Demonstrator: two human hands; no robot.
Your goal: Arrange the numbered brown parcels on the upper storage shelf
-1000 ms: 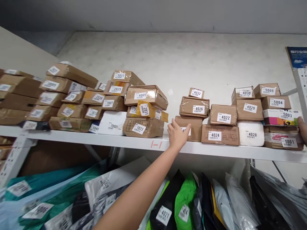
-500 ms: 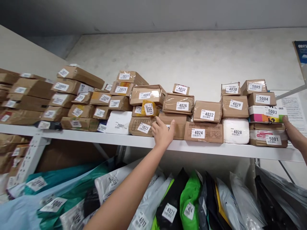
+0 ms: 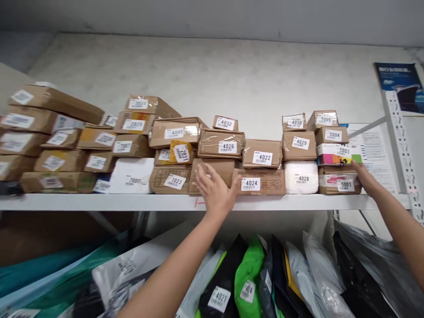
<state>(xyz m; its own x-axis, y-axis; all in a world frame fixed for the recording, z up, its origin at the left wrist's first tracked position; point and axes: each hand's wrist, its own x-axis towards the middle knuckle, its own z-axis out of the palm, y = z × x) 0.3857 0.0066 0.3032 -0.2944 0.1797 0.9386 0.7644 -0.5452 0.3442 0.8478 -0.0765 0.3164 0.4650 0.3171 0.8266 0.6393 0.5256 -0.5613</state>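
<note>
A white shelf (image 3: 291,202) carries a row of stacked cardboard parcels with numbered white labels. My left hand (image 3: 215,191) is open, fingers spread, its palm flat against the front of a brown box (image 3: 213,167) between parcel 1023 (image 3: 168,179) and parcel 4024 (image 3: 261,182). My right hand (image 3: 361,176) presses on the right end of the row, against parcel 5001 (image 3: 338,180) and under the colourful parcel 5003 (image 3: 334,153). Parcels 4026 (image 3: 221,144), 4022 (image 3: 262,153) and the white 4028 (image 3: 300,177) lie between my hands.
More brown boxes (image 3: 53,132) are piled at the shelf's left. Below hang plastic mailer bags, a black 4021 bag (image 3: 221,291) and a green bag (image 3: 249,278) among them. A perforated upright (image 3: 401,145) and a blue poster (image 3: 399,86) are at the right.
The right-hand group of parcels has slid left and now touches the 1023 stack; the gap is gone. Both my hands moved left with it. My view shifted right.
</note>
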